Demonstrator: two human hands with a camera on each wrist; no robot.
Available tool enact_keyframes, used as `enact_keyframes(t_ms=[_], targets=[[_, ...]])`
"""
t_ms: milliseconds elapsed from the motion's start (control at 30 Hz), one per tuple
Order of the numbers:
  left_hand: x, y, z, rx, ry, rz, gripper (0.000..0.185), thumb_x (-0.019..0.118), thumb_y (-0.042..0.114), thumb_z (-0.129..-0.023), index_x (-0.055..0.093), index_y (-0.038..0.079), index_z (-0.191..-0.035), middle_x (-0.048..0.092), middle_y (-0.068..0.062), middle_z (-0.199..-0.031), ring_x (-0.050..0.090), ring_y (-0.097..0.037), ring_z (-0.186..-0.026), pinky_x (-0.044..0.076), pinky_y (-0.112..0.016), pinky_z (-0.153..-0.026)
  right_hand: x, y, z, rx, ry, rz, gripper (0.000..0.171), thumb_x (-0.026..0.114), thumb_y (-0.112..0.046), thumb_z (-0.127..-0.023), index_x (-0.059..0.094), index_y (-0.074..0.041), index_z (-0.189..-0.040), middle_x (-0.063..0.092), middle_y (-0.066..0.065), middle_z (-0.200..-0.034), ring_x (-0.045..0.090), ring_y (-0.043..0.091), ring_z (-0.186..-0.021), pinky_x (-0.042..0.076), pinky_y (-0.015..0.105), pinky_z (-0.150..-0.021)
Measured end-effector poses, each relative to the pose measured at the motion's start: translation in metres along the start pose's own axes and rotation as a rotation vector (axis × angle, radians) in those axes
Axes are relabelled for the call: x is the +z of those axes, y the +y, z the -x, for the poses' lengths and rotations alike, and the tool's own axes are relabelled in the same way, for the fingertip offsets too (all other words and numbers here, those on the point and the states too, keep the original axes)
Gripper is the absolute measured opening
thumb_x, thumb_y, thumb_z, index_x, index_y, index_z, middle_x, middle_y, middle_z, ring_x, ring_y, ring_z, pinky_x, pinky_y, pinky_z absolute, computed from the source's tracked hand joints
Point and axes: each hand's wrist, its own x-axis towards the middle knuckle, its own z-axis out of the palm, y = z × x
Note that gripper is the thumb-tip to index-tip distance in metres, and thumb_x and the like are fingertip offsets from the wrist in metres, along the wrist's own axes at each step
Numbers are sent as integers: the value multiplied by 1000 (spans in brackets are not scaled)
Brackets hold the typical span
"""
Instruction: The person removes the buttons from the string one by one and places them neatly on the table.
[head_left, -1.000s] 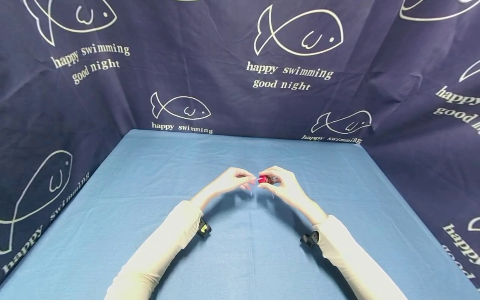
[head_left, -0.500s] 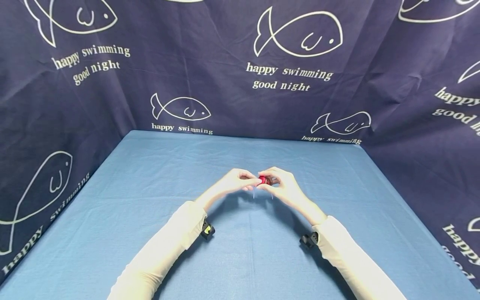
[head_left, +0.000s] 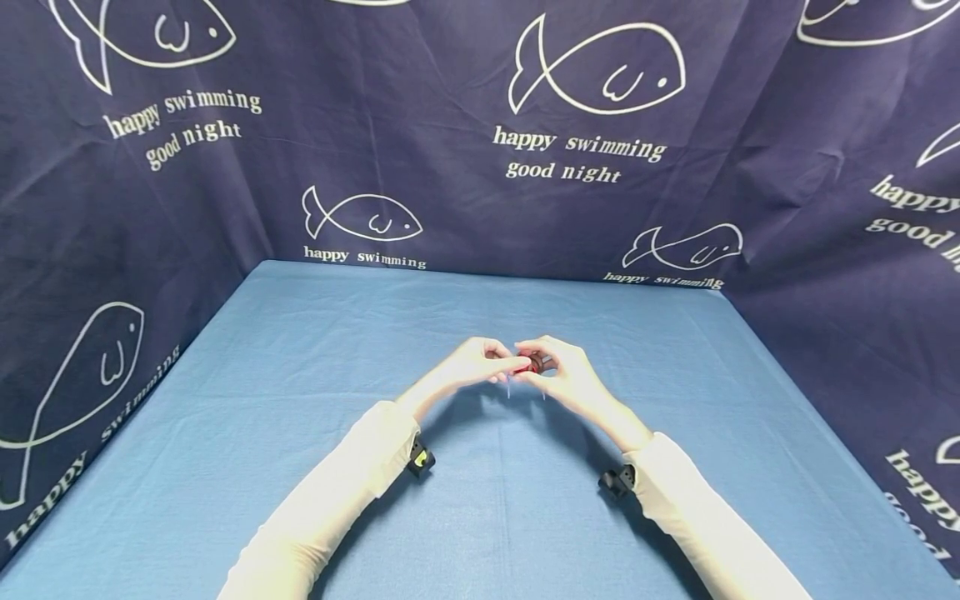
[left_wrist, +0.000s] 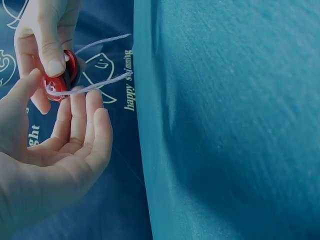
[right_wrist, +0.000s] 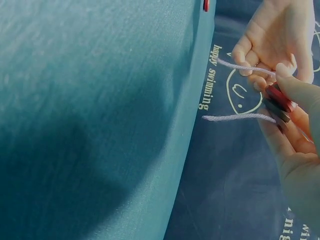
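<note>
Buttons, red and round, sit stacked face to face between my two hands, raised above the middle of the bench; from the right wrist view I count at least two discs, a brighter red one on a darker one. A pale lilac thread runs through them, and two loose ends stick out sideways, one above the other, both hanging free in the air. My right hand pinches the stack, thumb pressed on the top face and the other fingers curled beneath it. My left hand meets it from the other side: its fingers lie fairly straight and close together, tips touching the thread right at the buttons' edge, with the thumb raised beside the stack; whether that thumb truly nips the thread I cannot tell. From the head view my own knuckles hide most of the buttons, so only a sliver of red shows. Below lies the blue cloth covering the bench, lightly creased. Dark navy curtains printed with white fish outlines and the words "happy swimming good night" close in the back and both sides. White sleeves cover both my forearms, each with a small black camera strapped at the wrist.
</note>
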Motion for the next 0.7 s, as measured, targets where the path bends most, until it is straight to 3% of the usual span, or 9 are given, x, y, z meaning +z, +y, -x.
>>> enact_keyframes(t_ms=[133, 433, 700], targets=[[1, 2, 0, 9, 1, -5, 30, 72, 37, -81, 70, 8, -90, 66, 2, -72, 64, -16, -71, 53, -41, -78, -1, 1, 0, -6, 1, -12, 37, 78, 7, -68, 65, 9, -103, 67, 20, -91, 63, 33, -75, 54, 45, -67], [2, 3, -1, -33, -22, 45, 31, 74, 37, -79, 68, 8, -89, 66, 2, -70, 62, -13, -68, 53, -37, -74, -4, -1, 0, 20, -32, 0, 30, 77, 0, -74, 67, 0, -103, 68, 9, -94, 62, 13, -80, 55, 28, -70], [2, 1, -1, -24, -42, 101, 26, 71, 28, -83, 69, 3, -92, 65, 4, -68, 61, -6, -65, 55, -29, -71, -4, -1, 1, 14, -31, -20, 31, 77, -1, -74, 68, 1, -103, 68, 10, -93, 62, 15, -81, 55, 31, -70]])
